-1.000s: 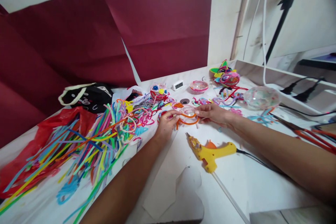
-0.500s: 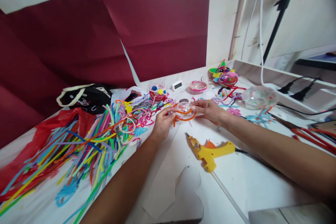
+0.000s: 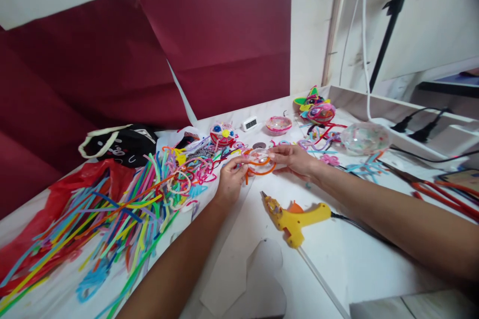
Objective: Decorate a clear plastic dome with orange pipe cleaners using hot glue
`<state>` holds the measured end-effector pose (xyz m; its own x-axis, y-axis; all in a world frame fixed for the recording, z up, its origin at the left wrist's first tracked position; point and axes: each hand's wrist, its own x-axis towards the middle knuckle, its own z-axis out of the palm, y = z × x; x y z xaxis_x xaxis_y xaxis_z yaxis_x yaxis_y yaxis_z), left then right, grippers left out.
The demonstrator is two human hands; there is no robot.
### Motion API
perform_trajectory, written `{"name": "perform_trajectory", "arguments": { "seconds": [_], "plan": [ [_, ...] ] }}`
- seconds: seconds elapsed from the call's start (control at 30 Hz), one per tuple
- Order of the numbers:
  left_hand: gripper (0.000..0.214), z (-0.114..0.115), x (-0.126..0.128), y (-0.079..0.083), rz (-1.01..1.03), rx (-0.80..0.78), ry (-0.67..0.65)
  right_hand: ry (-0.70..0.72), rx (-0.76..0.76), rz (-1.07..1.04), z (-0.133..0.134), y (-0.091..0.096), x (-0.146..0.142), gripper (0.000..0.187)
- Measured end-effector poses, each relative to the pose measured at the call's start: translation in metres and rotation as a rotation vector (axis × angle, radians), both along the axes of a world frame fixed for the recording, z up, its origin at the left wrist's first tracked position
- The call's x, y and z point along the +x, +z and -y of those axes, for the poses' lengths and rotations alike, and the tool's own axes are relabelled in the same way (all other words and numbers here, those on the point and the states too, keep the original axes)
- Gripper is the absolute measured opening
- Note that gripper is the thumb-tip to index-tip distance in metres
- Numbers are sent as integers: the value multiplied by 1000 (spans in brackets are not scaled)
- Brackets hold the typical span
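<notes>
Glue gun on table before both hands, pipe-cleaner pile at left.

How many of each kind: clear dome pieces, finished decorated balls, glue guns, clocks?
Clear dome pieces: 3 – one wrapped in orange pipe cleaner in the grip of the left hand and right hand, a pink-rimmed one, a large one
Decorated balls: 2
Glue guns: 1
Clocks: 1
Total: 7
</notes>
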<state>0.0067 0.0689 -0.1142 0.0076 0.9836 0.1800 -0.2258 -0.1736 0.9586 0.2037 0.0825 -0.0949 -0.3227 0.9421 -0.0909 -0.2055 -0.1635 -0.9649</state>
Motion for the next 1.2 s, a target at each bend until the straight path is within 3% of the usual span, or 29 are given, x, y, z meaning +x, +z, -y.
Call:
{"name": "perform_trajectory", "arguments": {
  "seconds": [0.2,0.67,1.2],
  "plan": [
    [24,-1,12,-8,32,-35,2,-15,-38,47,-2,0,9,15],
    [16,-9,2,-26,-181,69,-56,-4,-123,165,-2,-3,12,15],
    [9,-5,2,-16,-342,56,-35,-25,-112,265,-3,-11,9,16]
  ]
}}
